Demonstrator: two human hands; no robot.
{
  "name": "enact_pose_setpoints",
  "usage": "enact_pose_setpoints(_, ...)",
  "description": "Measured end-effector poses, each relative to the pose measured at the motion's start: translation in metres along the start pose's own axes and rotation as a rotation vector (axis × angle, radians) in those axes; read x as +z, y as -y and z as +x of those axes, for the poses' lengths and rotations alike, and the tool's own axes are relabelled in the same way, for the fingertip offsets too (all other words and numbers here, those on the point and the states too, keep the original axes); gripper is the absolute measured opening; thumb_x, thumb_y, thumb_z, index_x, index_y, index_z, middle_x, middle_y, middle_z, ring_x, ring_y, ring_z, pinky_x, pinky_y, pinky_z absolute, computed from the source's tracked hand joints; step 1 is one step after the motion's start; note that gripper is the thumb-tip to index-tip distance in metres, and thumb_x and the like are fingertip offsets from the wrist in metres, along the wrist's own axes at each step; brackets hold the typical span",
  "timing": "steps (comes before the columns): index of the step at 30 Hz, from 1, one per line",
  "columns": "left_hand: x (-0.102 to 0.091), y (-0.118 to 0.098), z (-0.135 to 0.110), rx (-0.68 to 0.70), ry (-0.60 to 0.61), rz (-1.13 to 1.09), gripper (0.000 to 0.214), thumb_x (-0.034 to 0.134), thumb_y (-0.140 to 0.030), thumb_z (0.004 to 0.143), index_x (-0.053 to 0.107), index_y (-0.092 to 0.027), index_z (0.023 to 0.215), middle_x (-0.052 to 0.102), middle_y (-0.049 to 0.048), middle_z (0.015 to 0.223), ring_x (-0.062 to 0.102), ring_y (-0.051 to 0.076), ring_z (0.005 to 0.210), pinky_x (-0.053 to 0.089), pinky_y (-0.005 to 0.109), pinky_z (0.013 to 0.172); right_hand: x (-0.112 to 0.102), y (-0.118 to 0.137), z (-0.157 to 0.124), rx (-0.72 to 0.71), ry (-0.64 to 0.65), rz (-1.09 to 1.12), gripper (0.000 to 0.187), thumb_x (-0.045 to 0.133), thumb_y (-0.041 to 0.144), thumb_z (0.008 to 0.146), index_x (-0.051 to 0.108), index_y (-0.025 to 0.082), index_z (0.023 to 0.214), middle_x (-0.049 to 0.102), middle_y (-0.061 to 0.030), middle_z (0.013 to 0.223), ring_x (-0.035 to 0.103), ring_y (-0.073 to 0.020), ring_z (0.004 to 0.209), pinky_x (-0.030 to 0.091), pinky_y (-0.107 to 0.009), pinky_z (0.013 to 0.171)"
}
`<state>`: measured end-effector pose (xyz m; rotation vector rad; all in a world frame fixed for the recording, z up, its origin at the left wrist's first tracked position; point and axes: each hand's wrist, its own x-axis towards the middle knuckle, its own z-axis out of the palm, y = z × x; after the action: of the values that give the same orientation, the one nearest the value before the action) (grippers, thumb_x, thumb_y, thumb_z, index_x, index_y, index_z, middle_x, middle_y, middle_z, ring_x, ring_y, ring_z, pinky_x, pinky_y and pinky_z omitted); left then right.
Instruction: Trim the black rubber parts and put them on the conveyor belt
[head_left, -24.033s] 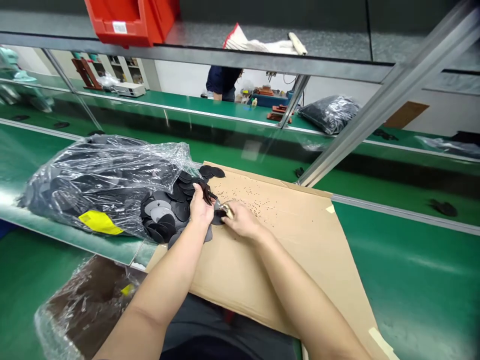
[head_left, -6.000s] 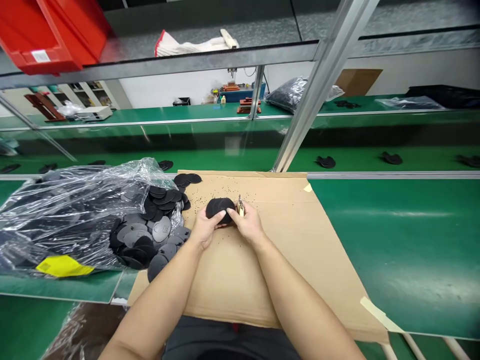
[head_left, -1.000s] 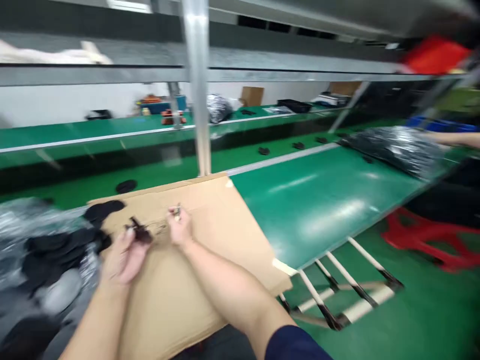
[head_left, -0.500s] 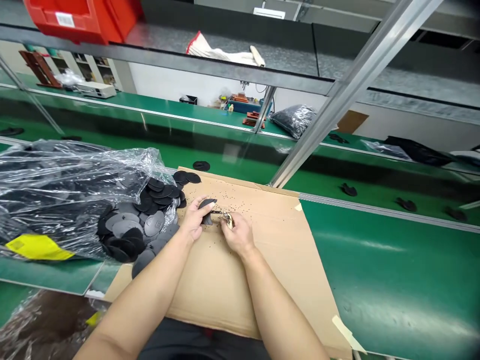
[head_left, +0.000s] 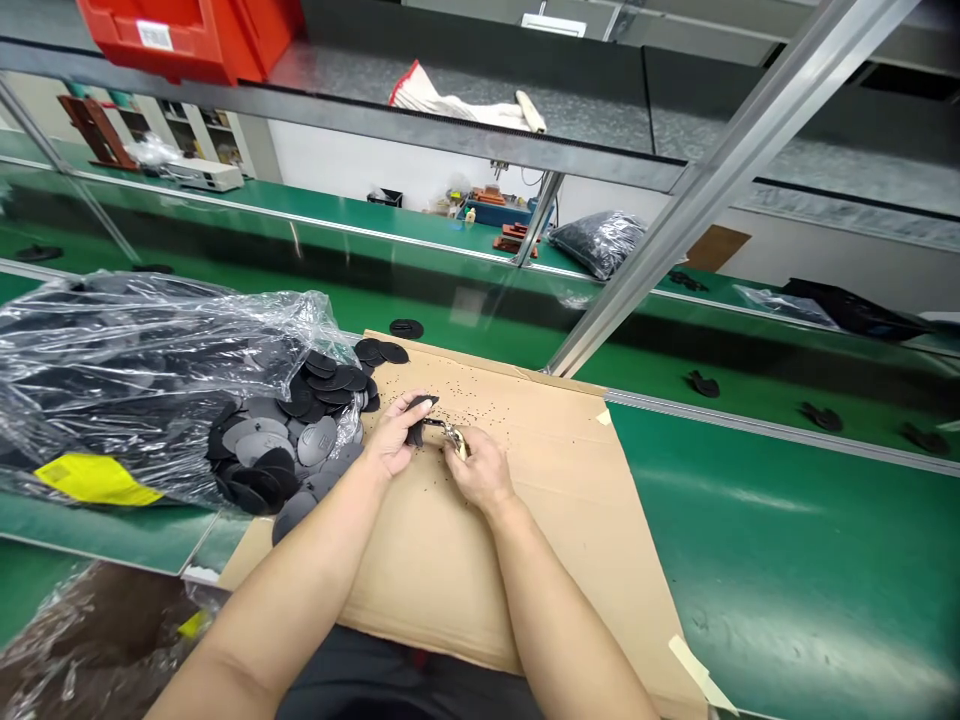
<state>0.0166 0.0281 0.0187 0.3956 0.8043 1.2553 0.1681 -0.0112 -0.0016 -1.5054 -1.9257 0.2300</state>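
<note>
My left hand (head_left: 394,436) is closed on a black flat disc (head_left: 418,425), thumb on its upper edge; the piece looks bent or seen at a slant. In my closed right hand (head_left: 480,466) are pliers (head_left: 455,437) with a metal head and pale yellowish handles. Their dark tip points left and meets the disc's right side; the exact contact is too small to make out. Both hands are above a cardboard sheet (head_left: 570,520) dotted with tiny black specks. To the left, many black and grey discs (head_left: 317,440) spill out of a clear plastic bag (head_left: 150,350).
A yellow label (head_left: 97,480) lies on the bag. An aluminium post (head_left: 675,250) rises behind the cardboard. Overhead, a shelf carries a red bin (head_left: 187,40) and a white glove (head_left: 465,105). Several black pieces (head_left: 703,383) lie on the green surface behind.
The view has shifted slightly, so the scene sits a little further right. The disc in my left hand has turned and shows a narrower face. My right hand still grips the pliers beside it.
</note>
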Motion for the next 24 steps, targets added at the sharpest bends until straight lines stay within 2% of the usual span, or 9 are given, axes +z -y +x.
enact_pose_setpoints(13, -0.0024, 0.0049, 0.0042, 0.102, -0.039, 0.071, 0.04, 0.081, -0.011, 0.057, 0.065, -0.016, 0.093, 0.066, -0.0011, 0.076, 0.056, 0.006, 0.061, 0.045, 0.016, 0.056, -0.0087, 0.0046, 0.003, 0.145, 0.184, -0.224, 0.018, 0.049, 0.022, 0.078, 0.064, 0.024, 0.089, 0.069, -0.0027, 0.088, 0.061, -0.0186, 0.081, 0.04, -0.026, 0.069)
enact_pose_setpoints(20, -0.0055, 0.0085, 0.0081, 0.133, -0.039, 0.073, 0.04, 0.081, -0.014, 0.057, 0.065, -0.016, 0.094, 0.066, -0.0008, 0.077, 0.056, 0.006, 0.063, 0.046, 0.016, 0.06, -0.0091, 0.0075, 0.0039, 0.193, 0.203, -0.161, 0.013, 0.049, 0.023, 0.079, 0.062, 0.024, 0.082, 0.068, -0.0016, 0.082, 0.059, -0.0174, 0.074, 0.038, -0.026, 0.065)
enact_pose_setpoints(24, -0.0062, 0.0098, 0.0096, 0.155, -0.038, 0.076, 0.041, 0.082, -0.015, 0.056, 0.065, -0.016, 0.093, 0.066, -0.0015, 0.077, 0.057, 0.006, 0.064, 0.045, 0.017, 0.061, -0.0064, 0.0055, 0.0036, 0.224, 0.176, -0.013, 0.012, 0.05, 0.022, 0.077, 0.062, 0.023, 0.074, 0.065, 0.0002, 0.072, 0.056, -0.016, 0.068, 0.037, -0.024, 0.062)
